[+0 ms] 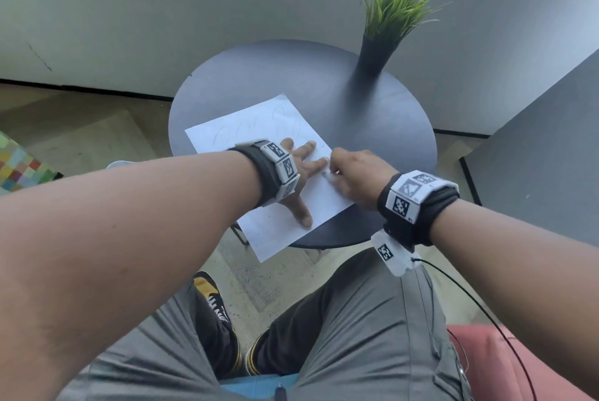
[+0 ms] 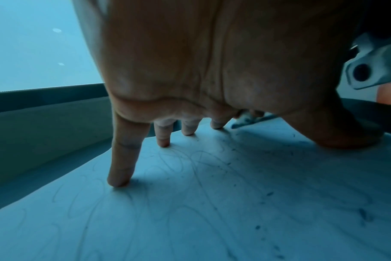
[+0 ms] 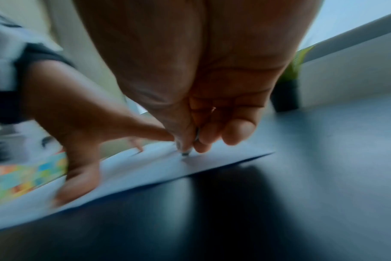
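A white sheet of paper (image 1: 275,122) with faint pencil scribbles lies on a round dark table (image 1: 372,115), its near corner hanging over the table's edge. My left hand (image 1: 301,173) is spread flat on the paper (image 2: 212,203), the fingertips (image 2: 119,180) and thumb pressing it down. My right hand (image 1: 353,173) is right next to the left index finger. It pinches a thin pencil-like tool (image 3: 185,152), whose dark tip touches the paper (image 3: 145,167) near the right edge. Dark specks are scattered over the sheet. The right wrist view is blurred by motion.
A black pot (image 1: 376,54) with green grass-like leaves (image 1: 392,8) stands at the table's far right. Behind is a grey wall, and a dark panel is at right. My knees and shoes are below the table's near edge. A colourful rug (image 1: 19,167) lies at left.
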Demonstrator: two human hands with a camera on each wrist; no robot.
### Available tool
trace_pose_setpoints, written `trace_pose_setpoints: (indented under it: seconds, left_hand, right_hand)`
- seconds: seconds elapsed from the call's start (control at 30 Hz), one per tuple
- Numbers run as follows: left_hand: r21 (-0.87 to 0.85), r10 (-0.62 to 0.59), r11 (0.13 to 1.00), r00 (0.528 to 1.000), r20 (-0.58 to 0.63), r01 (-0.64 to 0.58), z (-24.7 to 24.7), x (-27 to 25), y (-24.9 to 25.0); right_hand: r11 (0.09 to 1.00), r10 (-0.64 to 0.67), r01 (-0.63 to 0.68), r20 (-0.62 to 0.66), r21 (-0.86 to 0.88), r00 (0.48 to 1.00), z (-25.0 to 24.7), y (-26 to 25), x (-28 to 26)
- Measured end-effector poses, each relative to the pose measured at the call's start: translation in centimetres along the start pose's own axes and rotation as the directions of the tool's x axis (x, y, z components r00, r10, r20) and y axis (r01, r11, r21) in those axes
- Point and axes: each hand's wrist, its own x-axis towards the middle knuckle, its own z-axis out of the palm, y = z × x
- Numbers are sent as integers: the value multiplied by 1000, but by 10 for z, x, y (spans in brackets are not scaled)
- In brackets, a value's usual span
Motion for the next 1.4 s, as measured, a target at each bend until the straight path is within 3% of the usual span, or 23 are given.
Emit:
trace_pose_setpoints:
  seconds: [0.07, 0.1, 0.23, 0.37, 0.4, 0.53, 0.6, 0.67, 0.7, 0.8, 0.87, 0.93, 1.0, 1.07, 1.17, 1.3, 1.33, 1.4]
  left_hand:
    - [-11, 5, 1000, 1000, 0, -5, 0, 1, -1]
    - [-15, 7, 1000, 1000, -1, -7, 0, 2, -2]
    - [-12, 4, 1000, 1000, 5, -4, 1, 3, -2]
    - [7, 18, 1000, 1000, 17, -19, 0, 0, -2]
    - [3, 17, 1000, 1000, 17, -17, 0, 1, -2]
    - [-16, 6, 1000, 1000, 1, -6, 2, 3, -3]
    - [-5, 10, 1000, 1000, 1, -10, 3, 3, -3]
    - [13, 8, 1000, 1000, 16, -9, 2, 2, -2]
    - [15, 4, 1000, 1000, 17, -4, 1, 2, -2]
    - [18, 0, 1000, 1000, -1, 0, 1, 4, -1]
    - [26, -1, 1000, 1000, -1, 1, 1, 4, -1]
    - [15, 2, 1000, 1000, 5, -2, 0, 3, -1]
    - [16, 9, 1000, 1000, 16, -10, -2, 3, 0]
    - [24, 12, 1000, 1000, 11, -12, -5, 4, 2]
    - [43, 5, 999, 1000, 9, -6, -7, 4, 4]
    - [67, 7, 998, 1000, 8, -7, -9, 4, 5]
    - [72, 5, 997, 1000, 9, -6, -10, 5, 5]
    - [69, 6, 998, 1000, 2, -6, -11, 5, 6]
  right_hand:
    - [981, -193, 195, 90, -7, 977, 4, -9, -8]
    - [976, -214, 216, 105, -5, 971, 3, -9, -9]
    - [998, 22, -21, 5, -56, 1000, -3, 2, 4]
    - [973, -206, 219, 159, -68, 965, 12, -20, -11]
    - [972, -217, 230, 171, -57, 961, 9, -19, -12]
    - [1000, 1, -2, -15, -27, 1000, -5, 2, 3]
    - [994, -96, 96, -6, -50, 995, 2, -8, -5]
    - [967, -241, 248, 120, -48, 963, 12, -23, -17]
    - [964, -252, 263, 165, -46, 954, 11, -22, -19]
    - [998, -52, 54, 54, -41, 997, -4, 1, -2]
    - [998, 46, -47, -29, -51, 999, -5, 10, 2]
    - [996, -65, 66, 19, -59, 998, 0, 0, -3]
    - [975, -213, 220, 157, -27, 964, 5, -10, -12]
    - [986, -159, 163, 150, -17, 976, -3, 2, -5]
    - [999, 24, -24, 2, -21, 1000, -9, 28, 5]
    - [973, -222, 229, 163, -27, 961, 1, 5, -8]
    - [975, -217, 222, 182, -6, 959, 0, 6, -8]
    - [997, -82, 82, 106, 5, 991, -10, 22, 1]
